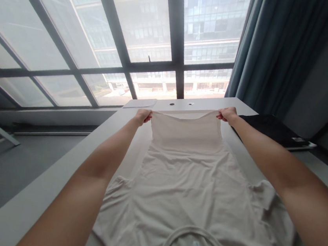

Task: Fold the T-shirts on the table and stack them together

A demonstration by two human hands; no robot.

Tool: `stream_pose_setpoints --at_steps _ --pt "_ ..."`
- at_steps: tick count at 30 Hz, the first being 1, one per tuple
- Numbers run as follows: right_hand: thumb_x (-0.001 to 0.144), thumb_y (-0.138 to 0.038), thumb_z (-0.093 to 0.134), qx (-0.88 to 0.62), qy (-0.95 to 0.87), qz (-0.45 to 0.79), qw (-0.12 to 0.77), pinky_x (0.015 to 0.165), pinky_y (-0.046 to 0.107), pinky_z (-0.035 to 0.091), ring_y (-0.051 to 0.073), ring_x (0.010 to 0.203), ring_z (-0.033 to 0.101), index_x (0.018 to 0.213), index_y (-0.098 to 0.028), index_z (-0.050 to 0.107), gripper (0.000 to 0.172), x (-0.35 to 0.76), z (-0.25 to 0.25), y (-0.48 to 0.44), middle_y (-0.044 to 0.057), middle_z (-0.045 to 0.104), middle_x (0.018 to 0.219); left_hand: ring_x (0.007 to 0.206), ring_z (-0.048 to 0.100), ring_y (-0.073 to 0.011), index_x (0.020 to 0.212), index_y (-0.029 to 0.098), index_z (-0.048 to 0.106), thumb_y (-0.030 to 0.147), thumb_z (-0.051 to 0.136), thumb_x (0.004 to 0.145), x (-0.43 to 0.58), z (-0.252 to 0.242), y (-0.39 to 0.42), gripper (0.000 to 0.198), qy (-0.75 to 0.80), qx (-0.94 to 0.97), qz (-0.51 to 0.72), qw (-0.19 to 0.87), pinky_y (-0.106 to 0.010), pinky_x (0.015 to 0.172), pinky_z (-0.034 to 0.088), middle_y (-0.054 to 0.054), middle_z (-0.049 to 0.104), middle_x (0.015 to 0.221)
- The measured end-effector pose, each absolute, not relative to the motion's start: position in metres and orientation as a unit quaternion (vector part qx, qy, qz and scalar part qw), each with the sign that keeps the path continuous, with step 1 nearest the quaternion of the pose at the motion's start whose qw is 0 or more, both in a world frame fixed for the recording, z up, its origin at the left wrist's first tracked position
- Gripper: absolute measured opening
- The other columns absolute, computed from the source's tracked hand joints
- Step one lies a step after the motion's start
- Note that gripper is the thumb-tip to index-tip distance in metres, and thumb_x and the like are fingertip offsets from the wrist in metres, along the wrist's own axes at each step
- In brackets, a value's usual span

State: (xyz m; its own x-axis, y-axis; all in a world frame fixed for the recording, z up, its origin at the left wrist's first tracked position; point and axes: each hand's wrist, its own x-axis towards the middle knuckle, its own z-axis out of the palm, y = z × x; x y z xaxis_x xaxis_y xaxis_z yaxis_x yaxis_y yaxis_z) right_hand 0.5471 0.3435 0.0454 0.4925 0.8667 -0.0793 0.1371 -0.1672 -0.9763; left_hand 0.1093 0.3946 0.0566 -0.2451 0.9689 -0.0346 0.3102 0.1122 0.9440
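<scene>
A white T-shirt (186, 185) lies spread on the white table, its round collar toward me and its hem at the far end. My left hand (143, 116) is closed on the hem's left corner, and my right hand (227, 113) pinches the right corner. Between them the hem is lifted off the table and sags slightly in the middle. Wrinkles run across the body of the shirt. Its sleeves lie loosely to either side, the right one bunched. Inside the collar a small label shows.
The white table (65, 179) reaches to a large framed window (151, 26). Folded black cloth (267, 127) lies at the right beyond my forearm. At the far left of the tabletop is a flat pale sheet (139, 103). A blue-grey curtain (263, 51) hangs at the right.
</scene>
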Motion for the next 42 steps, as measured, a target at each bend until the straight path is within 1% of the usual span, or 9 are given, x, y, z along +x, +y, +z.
stream_pose_setpoints --at_steps 5,9,11,14,19,24,27,33,42 --pt "0.096 -0.019 0.060 -0.639 -0.366 0.388 0.554 0.051 0.015 0.048 0.012 0.060 0.067 0.104 -0.015 0.059 0.009 0.538 0.042 0.362 0.006 0.070 0.074 0.054 0.063 -0.0106 0.106 0.015 0.062 0.014 0.066 0.085 0.124 0.052 0.408 0.021 0.626 0.481 0.448 0.419 -0.019 0.052 0.052 -0.004 0.069 0.074" --pt "0.091 -0.012 0.058 -0.589 -0.407 0.434 0.547 0.071 0.021 0.055 0.014 0.085 0.071 0.132 -0.023 0.052 0.043 0.525 0.012 0.360 0.008 0.072 0.106 0.089 0.073 -0.0165 0.144 0.024 0.042 0.010 0.069 0.080 0.140 0.021 0.400 0.071 0.591 0.525 0.439 0.428 -0.028 0.079 0.058 -0.011 0.069 0.118" --pt "0.087 -0.010 0.061 -0.577 -0.444 0.430 0.534 0.079 0.025 0.056 0.016 0.098 0.070 0.139 -0.025 0.050 0.056 0.518 -0.007 0.356 0.009 0.070 0.119 0.112 0.067 -0.0217 0.152 0.025 0.034 0.008 0.066 0.080 0.148 0.003 0.390 0.081 0.569 0.621 0.408 0.352 -0.033 0.092 0.055 -0.014 0.061 0.135" --pt "0.084 -0.006 0.058 -0.590 -0.527 0.336 0.511 0.094 0.029 0.053 0.019 0.115 0.064 0.137 -0.021 0.056 0.055 0.509 -0.025 0.347 0.012 0.065 0.132 0.136 0.051 -0.0254 0.147 0.019 0.047 0.008 0.058 0.084 0.158 -0.019 0.371 0.065 0.537 0.740 0.344 0.213 -0.038 0.112 0.041 -0.014 0.053 0.147" --pt "0.091 -0.015 0.055 -0.630 -0.678 0.117 0.359 0.116 0.036 0.035 0.027 0.131 0.052 0.131 -0.016 0.063 0.041 0.490 -0.039 0.311 0.015 0.062 0.138 0.145 0.039 -0.0270 0.139 0.017 0.058 0.024 0.057 0.092 0.171 -0.042 0.335 0.047 0.516 0.789 0.287 0.169 -0.038 0.122 0.023 -0.014 0.052 0.150" --pt "0.100 -0.044 0.045 -0.667 -0.722 0.070 0.171 0.121 0.052 0.019 0.033 0.150 0.026 0.149 -0.014 0.046 0.057 0.480 -0.061 0.278 0.018 0.035 0.161 0.152 0.023 -0.0343 0.154 0.021 0.041 0.050 0.045 0.100 0.166 -0.052 0.321 0.061 0.571 0.809 0.113 0.077 -0.055 0.122 0.015 -0.016 0.031 0.163" --pt "0.101 -0.050 0.037 -0.689 -0.712 0.060 0.125 0.121 0.053 0.015 0.031 0.152 0.021 0.152 -0.015 0.041 0.062 0.485 -0.069 0.281 0.017 0.028 0.164 0.153 0.019 -0.0329 0.158 0.025 0.032 0.058 0.033 0.102 0.160 -0.053 0.326 0.066 0.591 0.802 0.070 0.054 -0.055 0.122 0.013 -0.012 0.023 0.166" --pt "0.101 -0.049 0.037 -0.678 -0.724 0.037 0.122 0.120 0.050 0.019 0.031 0.150 0.027 0.150 -0.015 0.044 0.060 0.490 -0.065 0.309 0.016 0.032 0.163 0.152 0.021 -0.0338 0.156 0.024 0.037 0.060 0.035 0.101 0.164 -0.045 0.343 0.066 0.609 0.790 0.057 0.036 -0.055 0.122 0.018 -0.012 0.026 0.165" --pt "0.096 -0.024 0.043 -0.607 -0.738 -0.049 0.291 0.113 0.043 0.037 0.029 0.133 0.049 0.133 -0.011 0.061 0.043 0.473 -0.046 0.242 0.018 0.055 0.145 0.150 0.029 -0.0271 0.149 0.019 0.047 0.036 0.038 0.104 0.168 -0.026 0.266 0.049 0.505 0.850 0.153 0.000 -0.050 0.122 0.023 -0.010 0.040 0.159"
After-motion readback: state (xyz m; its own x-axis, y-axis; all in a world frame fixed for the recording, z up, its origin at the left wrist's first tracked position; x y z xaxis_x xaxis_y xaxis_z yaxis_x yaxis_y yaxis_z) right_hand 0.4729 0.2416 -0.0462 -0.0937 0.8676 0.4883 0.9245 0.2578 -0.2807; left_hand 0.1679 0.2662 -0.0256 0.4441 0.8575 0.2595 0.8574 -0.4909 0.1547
